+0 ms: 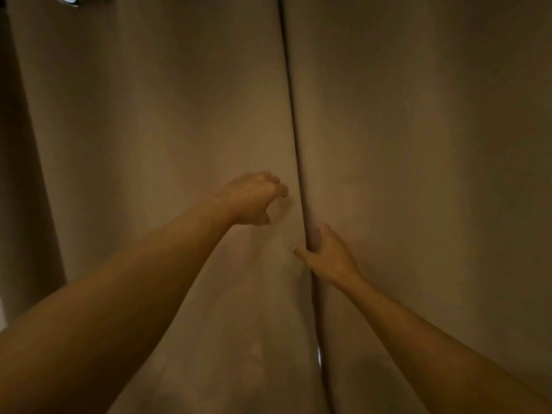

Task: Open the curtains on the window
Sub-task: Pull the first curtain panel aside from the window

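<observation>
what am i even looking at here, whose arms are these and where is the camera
No machine here: a person wears a camera on the head, so you see their own two bare arms reaching forward. In front hang two beige curtain panels, the left curtain and the right curtain, meeting at a dark seam. The right hand has fingers hooked into that seam, on the right curtain's edge. The left hand is curled beside the seam; whether it grips cloth is unclear. A sliver of light shows low down.
</observation>
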`<move>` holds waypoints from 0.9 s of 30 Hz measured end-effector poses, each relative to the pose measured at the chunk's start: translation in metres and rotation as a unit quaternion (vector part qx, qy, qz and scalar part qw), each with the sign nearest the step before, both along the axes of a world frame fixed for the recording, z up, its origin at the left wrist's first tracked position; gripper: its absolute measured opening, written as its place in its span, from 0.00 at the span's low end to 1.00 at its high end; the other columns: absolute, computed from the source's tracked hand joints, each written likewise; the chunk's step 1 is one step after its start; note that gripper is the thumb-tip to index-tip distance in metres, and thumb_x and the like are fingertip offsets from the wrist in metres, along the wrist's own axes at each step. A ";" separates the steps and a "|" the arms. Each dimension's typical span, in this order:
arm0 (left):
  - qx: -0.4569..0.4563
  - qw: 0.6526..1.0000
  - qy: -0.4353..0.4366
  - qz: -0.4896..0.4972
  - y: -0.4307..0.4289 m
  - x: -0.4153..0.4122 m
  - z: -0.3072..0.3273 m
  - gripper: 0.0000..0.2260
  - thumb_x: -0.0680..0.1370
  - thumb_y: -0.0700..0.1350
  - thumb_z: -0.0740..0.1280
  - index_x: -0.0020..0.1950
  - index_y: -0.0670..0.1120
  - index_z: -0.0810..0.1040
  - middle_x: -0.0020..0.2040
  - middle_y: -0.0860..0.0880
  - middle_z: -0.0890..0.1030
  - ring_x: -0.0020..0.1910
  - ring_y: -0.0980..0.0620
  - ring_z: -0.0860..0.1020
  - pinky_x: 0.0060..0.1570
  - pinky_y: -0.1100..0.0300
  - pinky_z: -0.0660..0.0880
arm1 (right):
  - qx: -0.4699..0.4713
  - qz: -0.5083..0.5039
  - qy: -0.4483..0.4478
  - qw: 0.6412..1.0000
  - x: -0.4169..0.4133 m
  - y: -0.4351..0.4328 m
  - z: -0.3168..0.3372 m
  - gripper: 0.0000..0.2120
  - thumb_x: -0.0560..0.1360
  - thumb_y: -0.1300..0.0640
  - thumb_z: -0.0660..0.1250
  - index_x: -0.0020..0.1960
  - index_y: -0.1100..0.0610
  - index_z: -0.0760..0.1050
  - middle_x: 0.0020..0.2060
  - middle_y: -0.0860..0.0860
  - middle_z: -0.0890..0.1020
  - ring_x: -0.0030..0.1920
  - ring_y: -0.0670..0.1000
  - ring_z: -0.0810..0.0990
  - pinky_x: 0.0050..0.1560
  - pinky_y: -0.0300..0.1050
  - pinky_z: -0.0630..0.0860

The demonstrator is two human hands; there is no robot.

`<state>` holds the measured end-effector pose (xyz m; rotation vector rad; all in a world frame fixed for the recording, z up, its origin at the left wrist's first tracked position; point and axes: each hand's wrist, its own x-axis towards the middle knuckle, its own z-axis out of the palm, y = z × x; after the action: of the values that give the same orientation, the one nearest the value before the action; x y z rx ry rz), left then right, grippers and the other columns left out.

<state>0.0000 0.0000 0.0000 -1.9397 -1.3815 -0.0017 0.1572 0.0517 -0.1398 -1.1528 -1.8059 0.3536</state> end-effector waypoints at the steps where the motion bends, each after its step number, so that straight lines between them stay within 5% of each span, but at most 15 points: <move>1: 0.011 0.999 0.035 -0.027 0.008 0.001 0.005 0.31 0.67 0.51 0.78 0.67 0.49 0.72 0.59 0.47 0.77 0.58 0.45 0.74 0.50 0.51 0.75 | 0.010 -0.006 0.021 1.000 -0.004 0.008 0.000 0.32 0.66 0.38 0.71 0.61 0.57 0.69 0.58 0.57 0.78 0.58 0.59 0.77 0.54 0.52 0.76; 6: 0.041 0.980 0.171 -0.096 0.041 0.004 0.024 0.36 0.63 0.58 0.77 0.68 0.52 0.72 0.64 0.48 0.73 0.62 0.46 0.70 0.56 0.51 0.72 | 0.019 -0.036 0.078 0.996 -0.026 0.036 -0.005 0.38 0.67 0.42 0.74 0.68 0.60 0.65 0.64 0.57 0.74 0.64 0.59 0.73 0.63 0.56 0.73; 13: 0.009 0.955 0.283 -0.089 0.074 0.019 0.043 0.30 0.62 0.59 0.76 0.63 0.56 0.75 0.63 0.52 0.73 0.64 0.48 0.69 0.62 0.49 0.67 | 0.049 -0.056 0.097 0.992 -0.053 0.044 -0.019 0.38 0.68 0.48 0.75 0.71 0.59 0.63 0.66 0.56 0.71 0.66 0.56 0.70 0.64 0.56 0.72; 22: -0.007 0.938 0.347 -0.020 0.093 0.019 0.057 0.32 0.63 0.55 0.77 0.67 0.57 0.74 0.64 0.54 0.76 0.67 0.50 0.69 0.69 0.44 0.59 | 0.027 -0.071 0.159 0.984 -0.079 0.057 -0.027 0.44 0.65 0.51 0.78 0.73 0.58 0.59 0.69 0.55 0.70 0.68 0.54 0.69 0.68 0.54 0.69; 27: 0.007 0.950 0.310 -0.040 0.098 0.015 0.059 0.17 0.72 0.49 0.71 0.62 0.55 0.79 0.57 0.50 0.82 0.59 0.46 0.77 0.63 0.50 0.67 | 0.012 -0.049 0.195 0.979 -0.083 0.065 -0.022 0.39 0.69 0.56 0.76 0.74 0.56 0.59 0.69 0.54 0.72 0.67 0.55 0.73 0.67 0.56 0.71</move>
<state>0.0150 0.0982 0.0595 -1.7648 -0.8765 0.5157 0.0738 0.1170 -0.1618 -1.0652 -1.4033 0.4640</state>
